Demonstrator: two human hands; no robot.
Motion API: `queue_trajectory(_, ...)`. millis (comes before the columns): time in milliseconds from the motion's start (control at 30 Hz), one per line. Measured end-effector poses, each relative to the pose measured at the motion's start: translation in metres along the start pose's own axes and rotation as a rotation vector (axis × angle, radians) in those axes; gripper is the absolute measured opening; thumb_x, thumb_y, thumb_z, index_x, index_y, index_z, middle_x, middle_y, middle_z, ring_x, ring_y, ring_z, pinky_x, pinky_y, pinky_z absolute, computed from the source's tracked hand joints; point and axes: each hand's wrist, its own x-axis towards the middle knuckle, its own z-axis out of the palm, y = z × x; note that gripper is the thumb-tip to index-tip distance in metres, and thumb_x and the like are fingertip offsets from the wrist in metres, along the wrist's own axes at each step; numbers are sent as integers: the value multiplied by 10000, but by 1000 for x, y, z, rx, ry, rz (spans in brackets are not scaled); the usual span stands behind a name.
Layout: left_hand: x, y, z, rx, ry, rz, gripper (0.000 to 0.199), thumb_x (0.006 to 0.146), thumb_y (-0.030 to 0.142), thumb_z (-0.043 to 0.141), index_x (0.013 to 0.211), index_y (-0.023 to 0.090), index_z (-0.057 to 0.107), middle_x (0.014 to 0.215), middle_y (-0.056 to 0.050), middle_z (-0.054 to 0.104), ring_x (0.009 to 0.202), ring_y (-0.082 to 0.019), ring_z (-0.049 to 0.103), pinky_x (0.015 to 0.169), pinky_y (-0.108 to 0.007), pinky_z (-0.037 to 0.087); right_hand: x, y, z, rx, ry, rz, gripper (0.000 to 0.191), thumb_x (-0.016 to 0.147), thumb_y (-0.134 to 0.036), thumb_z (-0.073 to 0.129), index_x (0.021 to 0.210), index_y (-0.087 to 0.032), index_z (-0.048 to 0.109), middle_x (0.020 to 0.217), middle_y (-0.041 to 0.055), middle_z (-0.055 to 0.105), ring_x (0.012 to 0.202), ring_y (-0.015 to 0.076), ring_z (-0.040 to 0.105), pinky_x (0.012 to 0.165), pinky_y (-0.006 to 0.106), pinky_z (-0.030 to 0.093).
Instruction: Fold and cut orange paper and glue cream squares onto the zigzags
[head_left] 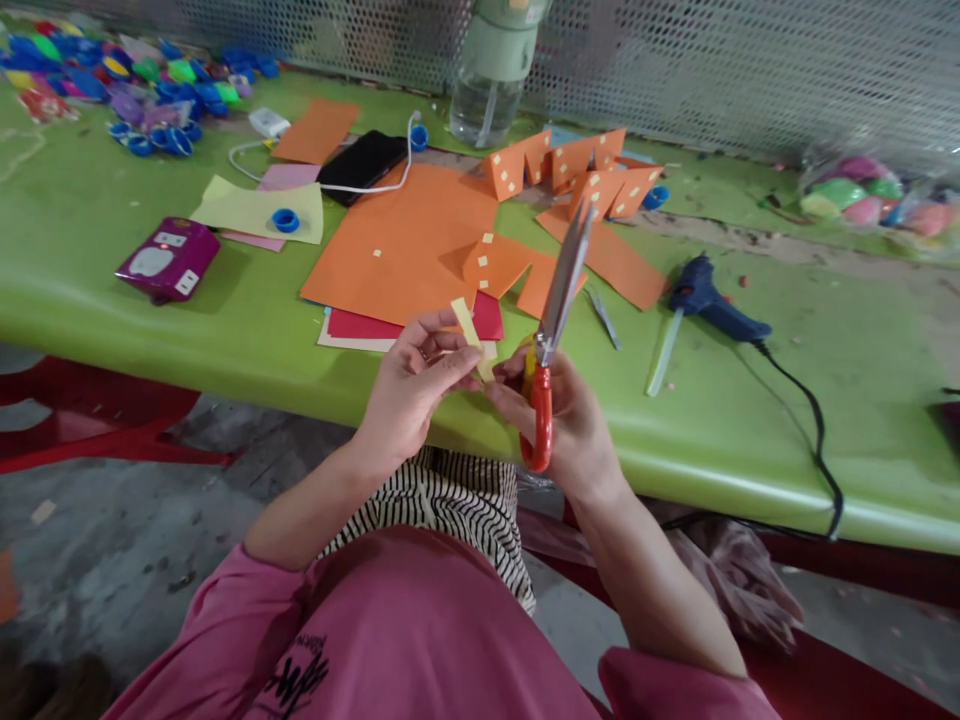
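Between the thumb and fingers of my left hand (420, 385) is a narrow strip of pale yellow paper (466, 325), held slantwise over the table's near edge. My right hand (562, 425) has red-handled scissors (545, 390) in its grip, blades pointing up and away from the strip. The right fingertips come close to the strip's lower end; whether they pinch it I cannot tell. Just beyond the hands lie a large orange sheet (405, 240) and a folded orange piece (499, 262) with small pale squares on it. Red paper (367, 325) peeks out underneath.
Folded, dotted orange pieces (577, 165) stand near a water bottle (491, 80). To the right are tweezers (604, 318) and a blue glue gun (716, 300) with its cord. A phone (364, 165), purple power box (169, 260) and colourful plastic pieces (150, 90) occupy the left.
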Motion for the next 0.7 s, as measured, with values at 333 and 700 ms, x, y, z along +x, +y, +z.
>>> queue_trajectory(333, -3, 11, -20, 182, -160, -120, 286, 832, 362, 763, 1055, 193, 705, 887, 4, 713, 753, -89, 700, 688, -178, 581, 3, -4, -7, -19, -53, 46, 297, 755, -347, 781, 844, -247, 517, 727, -49, 526, 625, 105, 462, 575, 292, 411)
queue_trajectory(700, -5, 21, -27, 370, -229, -205, 169, 754, 260, 798, 754, 176, 652, 718, -3, 723, 702, -123, 711, 708, -249, 604, 4, -14, -13, -110, 12, -36, 285, 768, -348, 771, 855, -254, 517, 791, -23, 567, 709, 134, 538, 640, 312, 469)
